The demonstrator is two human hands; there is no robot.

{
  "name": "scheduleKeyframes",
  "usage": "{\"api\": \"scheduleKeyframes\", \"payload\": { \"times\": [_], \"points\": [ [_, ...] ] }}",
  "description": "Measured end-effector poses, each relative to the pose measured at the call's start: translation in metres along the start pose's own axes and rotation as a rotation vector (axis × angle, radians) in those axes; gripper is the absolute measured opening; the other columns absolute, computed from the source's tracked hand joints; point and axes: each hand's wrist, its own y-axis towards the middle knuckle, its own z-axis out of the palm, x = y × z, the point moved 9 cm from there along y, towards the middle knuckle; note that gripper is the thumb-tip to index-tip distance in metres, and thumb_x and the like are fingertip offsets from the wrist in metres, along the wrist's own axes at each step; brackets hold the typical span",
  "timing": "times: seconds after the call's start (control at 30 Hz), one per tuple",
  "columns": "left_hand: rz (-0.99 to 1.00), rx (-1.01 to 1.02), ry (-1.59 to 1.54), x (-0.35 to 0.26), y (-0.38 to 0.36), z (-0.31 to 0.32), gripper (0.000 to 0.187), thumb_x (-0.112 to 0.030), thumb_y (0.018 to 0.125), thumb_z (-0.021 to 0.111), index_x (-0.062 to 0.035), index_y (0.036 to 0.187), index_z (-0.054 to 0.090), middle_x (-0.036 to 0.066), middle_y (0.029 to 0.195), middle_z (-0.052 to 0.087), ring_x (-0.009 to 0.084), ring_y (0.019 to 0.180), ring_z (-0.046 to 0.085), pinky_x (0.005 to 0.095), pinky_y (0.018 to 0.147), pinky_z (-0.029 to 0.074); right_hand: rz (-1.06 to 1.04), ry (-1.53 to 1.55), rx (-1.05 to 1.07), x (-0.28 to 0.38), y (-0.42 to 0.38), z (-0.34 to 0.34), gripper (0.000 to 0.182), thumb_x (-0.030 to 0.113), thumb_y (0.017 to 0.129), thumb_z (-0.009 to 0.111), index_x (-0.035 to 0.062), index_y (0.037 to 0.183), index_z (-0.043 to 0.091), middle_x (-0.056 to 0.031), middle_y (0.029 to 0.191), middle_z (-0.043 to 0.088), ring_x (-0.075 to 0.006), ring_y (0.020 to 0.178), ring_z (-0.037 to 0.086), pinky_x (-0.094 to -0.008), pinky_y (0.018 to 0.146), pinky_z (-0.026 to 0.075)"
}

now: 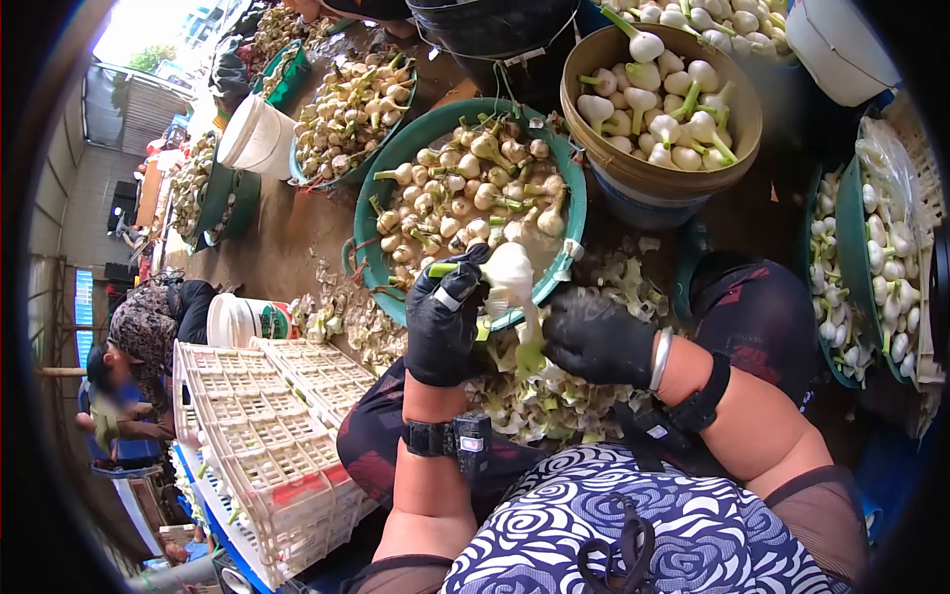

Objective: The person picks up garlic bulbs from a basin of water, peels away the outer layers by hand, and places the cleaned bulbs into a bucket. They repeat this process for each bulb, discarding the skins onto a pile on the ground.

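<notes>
My left hand [442,327], in a black glove with a pale band across a finger, is closed around a garlic bulb [510,267]. The bulb is white, and its green stem pokes out on the left. Close by on the right is my right hand [599,339], gloved too and a little blurred, its fingers curled at a strip of garlic skin [531,346] that hangs below the bulb. Just beyond both hands stands a green basin [371,213] of unpeeled, brownish garlic. Stripped skins [554,401] lie heaped beneath the hands.
A tan bucket [747,148] of peeled bulbs stands at the upper right. Behind the basin are a black bucket [475,40] and another tub of garlic [351,119]. White plastic crates [267,416] sit at my left. Another person [148,346] works farther left. More garlic-filled basins [856,267] line the right.
</notes>
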Motion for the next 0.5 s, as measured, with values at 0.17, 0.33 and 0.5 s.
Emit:
{"api": "scheduleKeyframes", "payload": {
  "times": [0.17,0.33,0.5],
  "points": [
    [0.013,-0.057,-0.005,-0.002,0.002,0.003,0.023,-0.007,0.081,0.062,0.0011,0.102,0.060,0.010,0.103,0.063,0.0150,0.086,0.059,0.0269,0.079,0.046,0.433,-0.068,0.526,-0.045,-0.028,0.046,0.023,0.014,0.074,0.055,0.0039,0.094,0.062,-0.0173,0.097,0.063,-0.0323,0.099,0.059,-0.0414,0.084,0.048],
    [-0.008,-0.119,0.080,0.007,-0.002,0.012,0.020,-0.005,0.080,0.065,-0.0009,0.100,0.061,0.009,0.102,0.064,0.0133,0.080,0.059,0.0263,0.068,0.049,0.276,0.257,-0.460,-0.028,-0.004,-0.073,0.036,0.017,0.067,0.076,0.0072,0.098,0.062,-0.0120,0.091,0.056,-0.0274,0.079,0.057,-0.0326,0.072,0.047],
    [0.068,-0.087,0.372,0.002,0.002,0.037,0.020,-0.005,0.081,0.066,-0.0016,0.100,0.061,0.004,0.093,0.065,0.0081,0.071,0.059,0.0237,0.061,0.050,0.178,0.230,-0.522,-0.019,0.003,-0.068,0.029,0.019,0.066,0.070,0.0083,0.092,0.062,-0.0129,0.085,0.053,-0.0330,0.081,0.055,-0.0415,0.068,0.046]
  ]
}}
